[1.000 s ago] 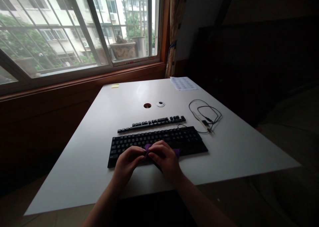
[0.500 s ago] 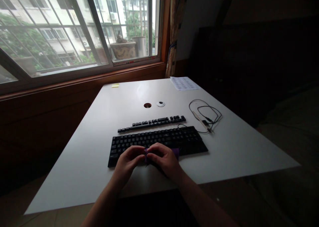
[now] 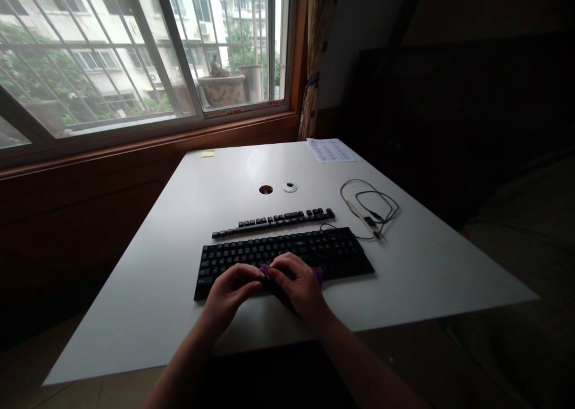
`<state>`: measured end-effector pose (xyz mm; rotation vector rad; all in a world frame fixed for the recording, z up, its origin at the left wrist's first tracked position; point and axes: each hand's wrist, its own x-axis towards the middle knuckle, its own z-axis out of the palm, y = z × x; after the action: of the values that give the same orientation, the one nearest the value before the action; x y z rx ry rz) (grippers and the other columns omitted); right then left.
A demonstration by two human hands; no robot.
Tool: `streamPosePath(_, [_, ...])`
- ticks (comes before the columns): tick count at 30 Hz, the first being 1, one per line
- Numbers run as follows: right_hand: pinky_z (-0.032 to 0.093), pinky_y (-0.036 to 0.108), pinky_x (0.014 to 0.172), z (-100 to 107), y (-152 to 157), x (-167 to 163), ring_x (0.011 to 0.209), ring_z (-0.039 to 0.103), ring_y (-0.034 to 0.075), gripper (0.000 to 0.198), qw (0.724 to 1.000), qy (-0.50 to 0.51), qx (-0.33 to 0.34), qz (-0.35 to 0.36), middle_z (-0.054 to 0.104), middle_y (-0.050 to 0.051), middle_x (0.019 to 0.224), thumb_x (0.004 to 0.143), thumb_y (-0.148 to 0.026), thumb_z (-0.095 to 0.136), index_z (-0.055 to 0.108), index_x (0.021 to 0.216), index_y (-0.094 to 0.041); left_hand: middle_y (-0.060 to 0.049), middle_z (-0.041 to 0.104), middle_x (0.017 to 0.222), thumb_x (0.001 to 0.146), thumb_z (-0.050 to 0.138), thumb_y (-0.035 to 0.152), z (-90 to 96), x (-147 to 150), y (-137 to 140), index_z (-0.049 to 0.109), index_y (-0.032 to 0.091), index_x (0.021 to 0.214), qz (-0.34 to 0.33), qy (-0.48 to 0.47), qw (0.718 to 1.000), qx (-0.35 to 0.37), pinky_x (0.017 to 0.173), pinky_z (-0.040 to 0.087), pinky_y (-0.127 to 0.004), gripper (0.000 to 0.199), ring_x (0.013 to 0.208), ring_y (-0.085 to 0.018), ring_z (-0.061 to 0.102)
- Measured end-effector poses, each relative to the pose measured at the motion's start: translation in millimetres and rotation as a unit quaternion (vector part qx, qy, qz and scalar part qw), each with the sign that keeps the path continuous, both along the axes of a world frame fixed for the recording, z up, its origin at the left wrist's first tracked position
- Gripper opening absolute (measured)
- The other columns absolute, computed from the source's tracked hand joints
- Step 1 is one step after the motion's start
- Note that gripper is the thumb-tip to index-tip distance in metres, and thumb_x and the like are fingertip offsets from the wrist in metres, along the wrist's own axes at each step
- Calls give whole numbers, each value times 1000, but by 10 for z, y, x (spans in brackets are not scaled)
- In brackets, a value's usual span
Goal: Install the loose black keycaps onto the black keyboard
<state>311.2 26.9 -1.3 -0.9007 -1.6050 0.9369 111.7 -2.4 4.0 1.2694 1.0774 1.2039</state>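
Gripped in the right hand (image 3: 300,286), over the keyboard (image 3: 344,256): purple cloth (image 3: 265,269). At cloth: left hand (image 3: 228,288), grip unclear; probably paired with right for steadiness. Lined up behind: loose keys (image 3: 294,220), presumably to keep order.

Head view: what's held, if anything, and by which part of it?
Cloth, pinched by the right hand at the part nearest the left hand; whether the left grips anything can't be told.

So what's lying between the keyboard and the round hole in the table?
Loose black keycaps, laid out in two rows, lie between the keyboard and the hole; the head view shows this.
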Motion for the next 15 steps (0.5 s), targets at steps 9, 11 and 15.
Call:
streamPosePath(9, [54, 30, 80, -52, -10, 34, 89, 66, 18, 15, 996, 60, -17, -63, 69, 2, 95, 97, -40, 71, 73, 96, -25, -5, 76, 98, 82, 86, 34, -55, -24, 17, 75, 20, 91, 17, -31, 999, -9, 86, 57, -30, 20, 95, -19, 71])
streamPosePath(11, [54, 30, 79, -45, -16, 34, 88, 66, 17, 14, 996, 65, -17, -50, 68, 2, 95, 97, -39, 72, 73, 97, -25, -5, 76, 97, 81, 87, 34, -63, -26, 16, 75, 20, 91, 22, -48, 998, -15, 86, 56, -28, 21, 94, -18, 70])
streamPosePath(15, [56, 30, 80, -13, -27, 28, 88, 68, 18, 15, 997, 71, -16, -19, 69, 3, 96, 95, -40, 74, 74, 100, -25, -5, 76, 96, 80, 88, 35, -59, -19, 16, 74, 19, 91, 27, -78, 996, -32, 85, 57, -29, 24, 92, -18, 71])
